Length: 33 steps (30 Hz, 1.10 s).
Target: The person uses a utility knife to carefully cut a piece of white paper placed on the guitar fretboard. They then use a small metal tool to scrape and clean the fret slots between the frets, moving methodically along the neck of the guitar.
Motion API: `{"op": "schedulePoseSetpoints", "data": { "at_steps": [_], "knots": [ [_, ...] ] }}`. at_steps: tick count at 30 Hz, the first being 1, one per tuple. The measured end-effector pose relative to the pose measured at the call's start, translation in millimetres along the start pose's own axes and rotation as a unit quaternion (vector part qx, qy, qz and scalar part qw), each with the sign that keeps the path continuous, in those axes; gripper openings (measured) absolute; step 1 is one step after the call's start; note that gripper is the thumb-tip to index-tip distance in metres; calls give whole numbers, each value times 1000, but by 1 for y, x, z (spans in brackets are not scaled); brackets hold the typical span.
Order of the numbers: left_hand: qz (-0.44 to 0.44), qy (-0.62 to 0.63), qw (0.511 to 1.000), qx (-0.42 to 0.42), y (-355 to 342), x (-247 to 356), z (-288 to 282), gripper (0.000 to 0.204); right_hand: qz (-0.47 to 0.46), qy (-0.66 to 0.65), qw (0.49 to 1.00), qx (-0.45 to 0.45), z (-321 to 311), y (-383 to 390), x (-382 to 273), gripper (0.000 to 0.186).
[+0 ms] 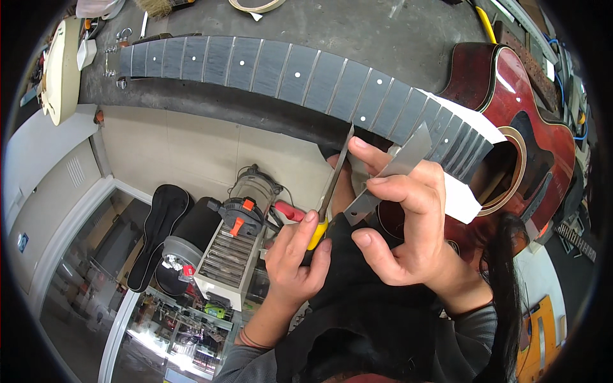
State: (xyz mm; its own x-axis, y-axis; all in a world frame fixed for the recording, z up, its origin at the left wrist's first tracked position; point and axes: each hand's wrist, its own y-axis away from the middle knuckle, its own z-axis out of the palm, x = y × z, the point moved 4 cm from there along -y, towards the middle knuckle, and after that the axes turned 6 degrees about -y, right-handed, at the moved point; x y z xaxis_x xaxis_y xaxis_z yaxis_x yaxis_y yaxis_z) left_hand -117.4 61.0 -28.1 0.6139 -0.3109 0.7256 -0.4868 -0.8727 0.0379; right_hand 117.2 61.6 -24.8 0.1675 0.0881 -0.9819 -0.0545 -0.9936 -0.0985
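A red acoustic guitar (511, 96) lies across a grey workbench (357, 32), its dark fretboard (287, 70) with white dot inlays running to the left. My left hand (297, 255) grips the yellow and black handle of a thin metal file (337, 172), whose tip reaches the near edge of the fretboard. My right hand (402, 217) pinches a flat metal strip (396, 169) held at a slant just below the upper frets. White paper (466, 198) masks the guitar top around the soundhole.
A cream guitar body (60, 70) sits at the bench's left end. Below the bench stand a black guitar case (159, 230), a round machine with orange parts (246, 204) and a white drawer rack (223, 262). Cluttered shelves lie lower left.
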Motion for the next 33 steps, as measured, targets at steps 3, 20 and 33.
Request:
{"op": "schedulePoseSetpoints", "data": {
  "at_steps": [3, 20, 33],
  "knots": [
    [3, 6, 1000, 4, -6, 2, 1, 71, 3, 7, 1000, -4, -2, -2, -1, 69],
    [-13, 2, 1000, -3, -17, 15, -2, 72, 1, -25, 1000, 17, 0, 1, 1, 67],
    [-26, 9, 1000, -5, -22, 21, -6, 70, 1, -48, 999, 20, 0, 1, 2, 66]
  ]
}}
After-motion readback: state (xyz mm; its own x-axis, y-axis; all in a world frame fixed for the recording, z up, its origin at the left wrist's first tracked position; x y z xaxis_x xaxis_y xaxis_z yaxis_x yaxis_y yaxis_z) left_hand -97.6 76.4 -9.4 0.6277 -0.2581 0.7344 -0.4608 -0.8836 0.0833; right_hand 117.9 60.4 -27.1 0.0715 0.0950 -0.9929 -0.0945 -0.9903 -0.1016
